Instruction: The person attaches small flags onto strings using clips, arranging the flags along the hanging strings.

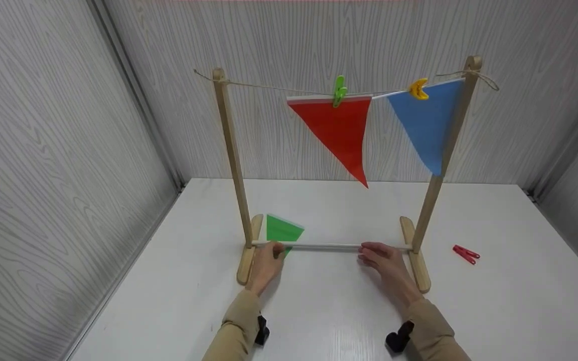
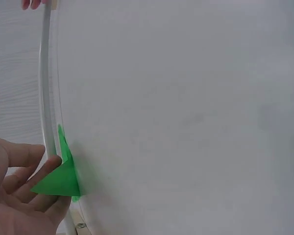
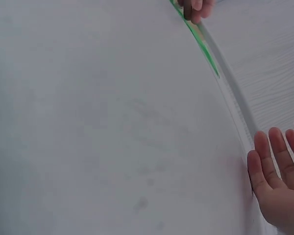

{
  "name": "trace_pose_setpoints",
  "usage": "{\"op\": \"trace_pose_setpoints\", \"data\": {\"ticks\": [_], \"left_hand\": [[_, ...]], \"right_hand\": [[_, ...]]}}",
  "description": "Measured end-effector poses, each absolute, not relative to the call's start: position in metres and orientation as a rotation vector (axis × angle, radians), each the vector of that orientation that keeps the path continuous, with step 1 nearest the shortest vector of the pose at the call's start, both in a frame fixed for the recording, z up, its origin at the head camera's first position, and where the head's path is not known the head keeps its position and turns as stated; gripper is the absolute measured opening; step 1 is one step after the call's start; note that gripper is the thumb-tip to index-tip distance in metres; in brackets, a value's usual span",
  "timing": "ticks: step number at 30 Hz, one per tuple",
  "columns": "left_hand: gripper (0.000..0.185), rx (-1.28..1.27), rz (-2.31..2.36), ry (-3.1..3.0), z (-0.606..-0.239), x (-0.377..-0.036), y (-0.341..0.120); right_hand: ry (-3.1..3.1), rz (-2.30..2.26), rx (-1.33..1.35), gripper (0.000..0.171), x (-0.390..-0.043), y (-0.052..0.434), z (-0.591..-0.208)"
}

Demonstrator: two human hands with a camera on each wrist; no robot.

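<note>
A wooden stand has a white crossbar low between its posts. My left hand is at the crossbar's left part, thumb and index finger pinching around it. A green triangular flag lies there, and in the left wrist view the green flag bends over the fingers. My right hand touches the crossbar farther right; in the right wrist view its fingers are straight and spread. Above, a red flag hangs from the string under a green clothespin.
A blue flag hangs by the right post, with a yellow crescent-shaped clip on it. A string runs between the post tops. On the white table a red clothespin lies right of the stand.
</note>
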State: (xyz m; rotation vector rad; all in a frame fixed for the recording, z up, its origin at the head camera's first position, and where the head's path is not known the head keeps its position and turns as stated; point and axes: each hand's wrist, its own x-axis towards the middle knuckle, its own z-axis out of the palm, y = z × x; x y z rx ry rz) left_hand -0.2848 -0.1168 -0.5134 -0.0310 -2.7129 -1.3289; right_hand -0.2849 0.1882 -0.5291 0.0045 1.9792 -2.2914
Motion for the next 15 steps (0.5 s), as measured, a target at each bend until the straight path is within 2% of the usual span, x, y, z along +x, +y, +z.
{"op": "trace_pose_setpoints", "data": {"ticks": [15], "left_hand": [[0.026, -0.262, -1.265, -2.848, -0.5107, -0.2805, -0.1166]], "right_hand": [[2.158, -2.049, -0.112, 0.042, -0.2849, 0.1937, -0.5351]]}}
